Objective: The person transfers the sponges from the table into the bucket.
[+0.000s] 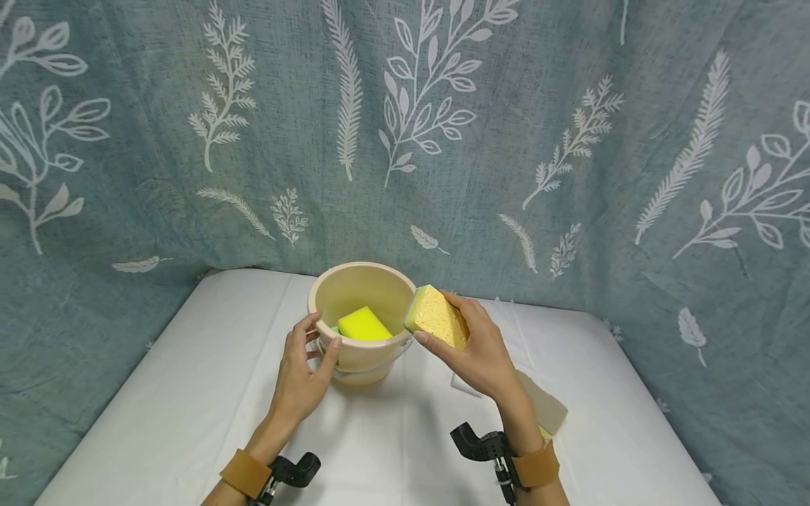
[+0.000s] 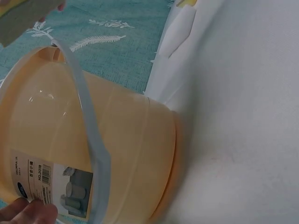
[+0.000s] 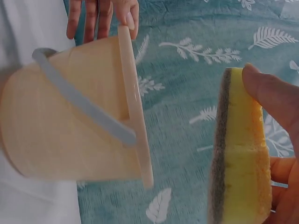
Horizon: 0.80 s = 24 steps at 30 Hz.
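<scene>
A cream plastic bucket [image 1: 363,358] stands upright on the white surface, its grey handle [image 2: 96,154] hanging down along the side. Inside it lies a bright yellow-green sponge [image 1: 365,325], beside something pale green that is mostly hidden. My left hand [image 1: 302,376] holds the near left part of the bucket's rim, thumb in front and fingers round the left side. To the right of the rim, in the air, my right hand [image 1: 477,344] grips a thick yellow sponge [image 1: 438,315] between thumb and fingers. That sponge has a grey scrubbing layer, seen in the right wrist view.
A flat beige piece [image 1: 543,404] with a yellow underside lies to the right, partly behind my right forearm. Near it sits a white item [image 1: 465,384], mostly covered. A teal leaf-patterned curtain [image 1: 405,176] hangs behind the white-covered table [image 1: 209,358].
</scene>
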Motion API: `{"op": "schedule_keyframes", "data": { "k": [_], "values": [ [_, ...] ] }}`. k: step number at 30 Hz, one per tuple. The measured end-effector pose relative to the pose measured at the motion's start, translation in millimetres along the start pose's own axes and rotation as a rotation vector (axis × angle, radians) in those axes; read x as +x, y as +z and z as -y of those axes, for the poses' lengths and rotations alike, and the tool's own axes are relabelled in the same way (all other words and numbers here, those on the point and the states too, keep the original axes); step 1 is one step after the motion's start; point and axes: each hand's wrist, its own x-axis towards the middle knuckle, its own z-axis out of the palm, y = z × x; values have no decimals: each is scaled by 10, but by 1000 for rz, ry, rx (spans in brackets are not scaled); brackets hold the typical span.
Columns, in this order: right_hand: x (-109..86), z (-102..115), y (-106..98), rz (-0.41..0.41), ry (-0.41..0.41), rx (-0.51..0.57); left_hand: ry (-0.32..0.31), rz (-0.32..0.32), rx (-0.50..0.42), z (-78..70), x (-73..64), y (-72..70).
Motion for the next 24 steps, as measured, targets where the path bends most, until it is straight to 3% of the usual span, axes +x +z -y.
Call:
{"op": "schedule_keyframes", "data": {
  "k": [13, 24],
  "values": [
    [404, 148, 353, 78, -55, 14, -22, -2, -7, 3, 5, 10],
    [588, 242, 574, 126, -91, -41, -20, 10, 12, -10, -10, 0]
  ]
}}
